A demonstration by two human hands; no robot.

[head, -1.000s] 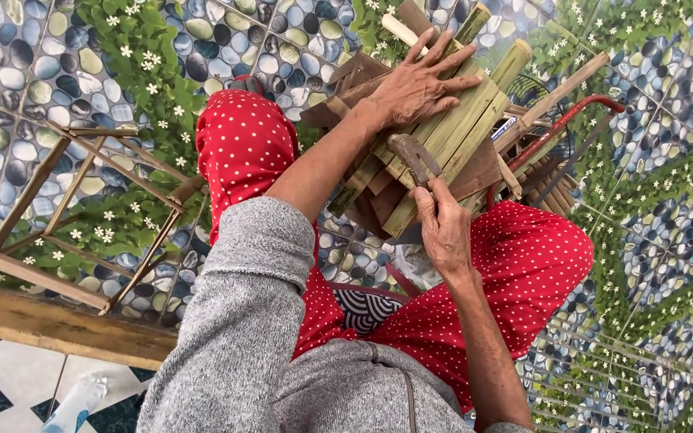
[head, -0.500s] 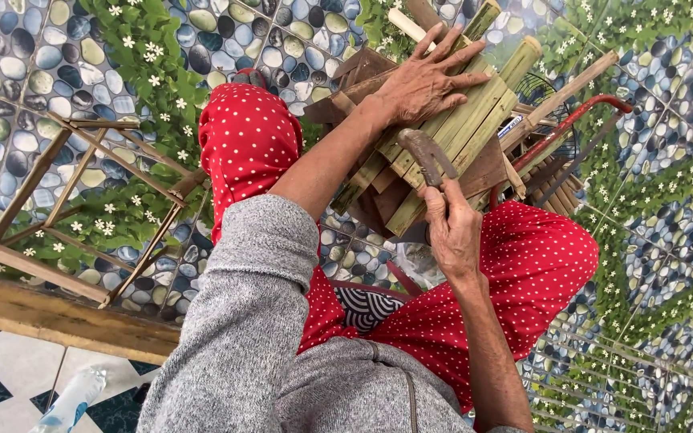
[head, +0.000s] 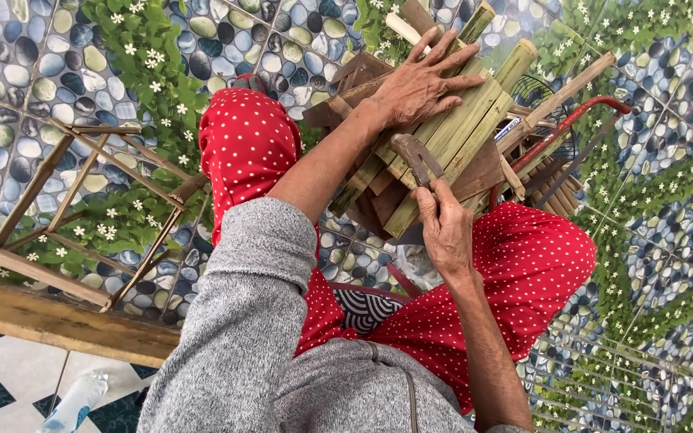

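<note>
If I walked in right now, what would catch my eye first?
Probably the bright red polka-dot trousers at the centre. Above the knees, the left hand lies flat on a bundle of green bamboo strips, while the right hand grips a curved blade against them. A wooden frame stands at left.

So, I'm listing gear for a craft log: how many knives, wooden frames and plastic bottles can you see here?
knife, held in the right hand: 1
wooden frame: 1
plastic bottle: 1
Total: 3
</note>
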